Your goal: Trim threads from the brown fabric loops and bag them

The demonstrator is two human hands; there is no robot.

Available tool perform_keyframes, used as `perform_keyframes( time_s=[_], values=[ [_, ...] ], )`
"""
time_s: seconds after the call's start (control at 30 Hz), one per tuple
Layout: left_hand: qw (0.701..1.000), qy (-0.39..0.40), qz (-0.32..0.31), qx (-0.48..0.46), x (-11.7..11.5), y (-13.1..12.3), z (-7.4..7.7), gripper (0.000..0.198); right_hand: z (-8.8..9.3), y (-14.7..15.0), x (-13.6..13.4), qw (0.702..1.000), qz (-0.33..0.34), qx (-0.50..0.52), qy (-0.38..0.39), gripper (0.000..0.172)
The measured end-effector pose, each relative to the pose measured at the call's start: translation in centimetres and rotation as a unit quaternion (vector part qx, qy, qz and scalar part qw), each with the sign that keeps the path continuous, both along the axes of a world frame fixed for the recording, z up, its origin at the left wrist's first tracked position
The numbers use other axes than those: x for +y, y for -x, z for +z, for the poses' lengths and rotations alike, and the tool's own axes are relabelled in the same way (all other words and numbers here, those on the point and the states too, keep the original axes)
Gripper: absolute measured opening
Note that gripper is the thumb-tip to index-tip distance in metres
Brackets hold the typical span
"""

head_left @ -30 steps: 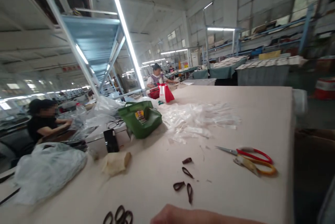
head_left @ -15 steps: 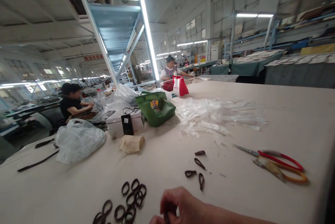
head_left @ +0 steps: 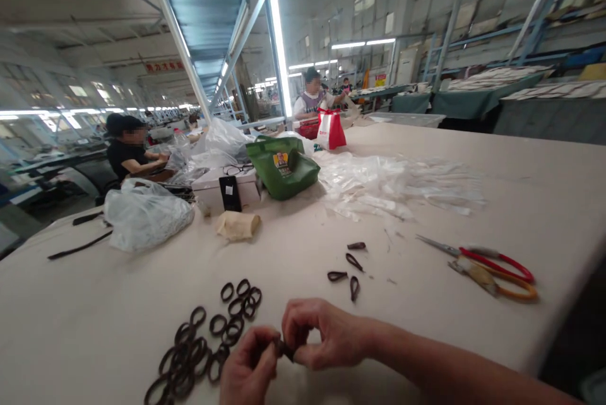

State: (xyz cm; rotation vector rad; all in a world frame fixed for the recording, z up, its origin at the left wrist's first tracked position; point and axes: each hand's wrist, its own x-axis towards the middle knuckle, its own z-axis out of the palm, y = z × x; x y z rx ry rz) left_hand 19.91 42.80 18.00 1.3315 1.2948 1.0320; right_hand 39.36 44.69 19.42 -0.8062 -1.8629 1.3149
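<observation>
My left hand (head_left: 250, 361) and my right hand (head_left: 326, 332) meet at the front of the table, both with fingertips pinched on one small dark brown strap loop (head_left: 286, 350). The fingers cover most of that loop. Left of my hands lies a loose pile of round dark brown loops (head_left: 182, 354), some overlapping. Beyond my right hand are several similar loops (head_left: 356, 245) squeezed into narrow teardrop shapes. Farther right rest pointed scissors (head_left: 440, 244) with a red handle, against a tool with a yellow-orange handle (head_left: 518, 291).
Across the table stand a green bag (head_left: 284, 171), a red and white bag (head_left: 330, 129), a phone (head_left: 230, 193) against a box, and a tan roll (head_left: 238, 226). Clear plastic sheets (head_left: 392, 184) spread behind; a filled plastic bag (head_left: 146, 216) sits left. Two co-workers sit beyond.
The view has tilted down. My left hand is now clearly in view beside my right, both on the loop. More of the round loops show at the lower left.
</observation>
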Motion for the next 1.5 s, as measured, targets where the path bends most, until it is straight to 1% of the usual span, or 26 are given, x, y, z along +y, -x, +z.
perform_keyframes(
  time_s=[0.07, 0.17, 0.27, 0.4, 0.47, 0.6, 0.67, 0.7, 0.73, 0.8, 0.83, 0.93, 1.0, 1.07, 1.13, 1.2, 1.27, 1.3, 1.5],
  values=[
    [1.000, -0.025, 0.015, 0.001, -0.5, -0.4, 0.3, 0.031, -0.2, 0.4, -0.1, 0.998, -0.039, -0.019, -0.045, 0.010],
    [0.999, -0.043, 0.009, 0.021, -1.0, -1.1, 0.6, 0.024, -0.8, 1.2, -0.2, 0.987, -0.111, -0.090, -0.068, 0.010],
    [0.994, -0.072, 0.010, 0.082, -1.0, -1.3, -0.1, 0.021, -1.3, 1.9, -0.3, 0.971, -0.155, -0.167, -0.073, 0.010],
    [0.964, -0.121, 0.034, 0.233, -0.6, -1.0, -1.6, 0.012, -1.3, 2.6, -0.3, 0.951, -0.181, -0.242, -0.065, 0.015],
    [0.949, -0.133, 0.046, 0.283, -0.3, -0.8, -2.0, 0.009, -1.0, 2.8, -0.2, 0.942, -0.189, -0.271, -0.063, 0.016],
    [0.924, -0.149, 0.076, 0.343, 0.0, -0.8, -1.8, 0.005, -0.5, 3.2, 0.3, 0.932, -0.200, -0.298, -0.058, 0.018],
    [0.919, -0.147, 0.087, 0.356, 0.2, -0.8, -1.5, 0.004, -0.5, 3.2, 0.7, 0.936, -0.196, -0.290, -0.047, 0.017],
    [0.919, -0.143, 0.091, 0.355, 0.3, -0.7, -1.4, 0.003, -0.6, 3.2, 0.9, 0.943, -0.184, -0.276, -0.032, 0.016],
    [0.922, -0.138, 0.093, 0.350, 0.4, -0.7, -1.2, 0.004, -0.7, 3.1, 1.1, 0.952, -0.166, -0.256, -0.009, 0.015],
    [0.932, -0.129, 0.097, 0.324, 0.6, -0.6, -0.9, 0.013, -0.9, 2.9, 1.5, 0.969, -0.119, -0.213, 0.038, 0.014],
    [0.945, -0.114, 0.092, 0.292, 0.6, -0.6, -0.8, 0.017, -1.0, 2.7, 1.7, 0.974, -0.097, -0.199, 0.055, 0.013],
    [0.988, -0.019, 0.033, 0.151, 0.7, -0.7, -0.3, 0.016, -1.1, 2.0, 1.8, 0.977, -0.043, -0.176, 0.112, 0.012],
    [0.996, 0.049, -0.016, 0.072, 0.6, -0.7, 0.1, 0.012, -0.8, 1.4, 1.8, 0.976, -0.013, -0.136, 0.170, 0.013],
    [0.995, 0.087, -0.047, 0.035, 0.6, -0.6, 0.5, 0.013, -0.5, 0.9, 1.7, 0.971, 0.014, -0.071, 0.226, 0.014],
    [0.988, 0.127, -0.085, -0.018, 0.4, -0.4, 0.8, 0.017, -0.2, 0.6, 1.5, 0.965, 0.039, -0.015, 0.259, 0.014],
    [0.972, 0.172, -0.135, -0.088, 0.2, 0.0, 1.0, 0.022, 0.0, 0.5, 1.4, 0.958, 0.060, 0.013, 0.281, 0.014],
    [0.954, 0.202, -0.171, -0.138, 0.0, 0.2, 1.1, 0.026, 0.1, 0.4, 1.3, 0.955, 0.071, 0.016, 0.289, 0.014],
    [0.951, 0.207, -0.176, -0.147, 0.0, 0.3, 1.1, 0.027, 0.0, 0.4, 1.3, 0.954, 0.076, 0.013, 0.291, 0.014],
    [0.960, 0.193, -0.159, -0.128, -0.1, 0.3, 1.3, 0.025, -0.4, -0.2, 1.7, 0.945, 0.132, 0.003, 0.299, 0.015]
  ],
)
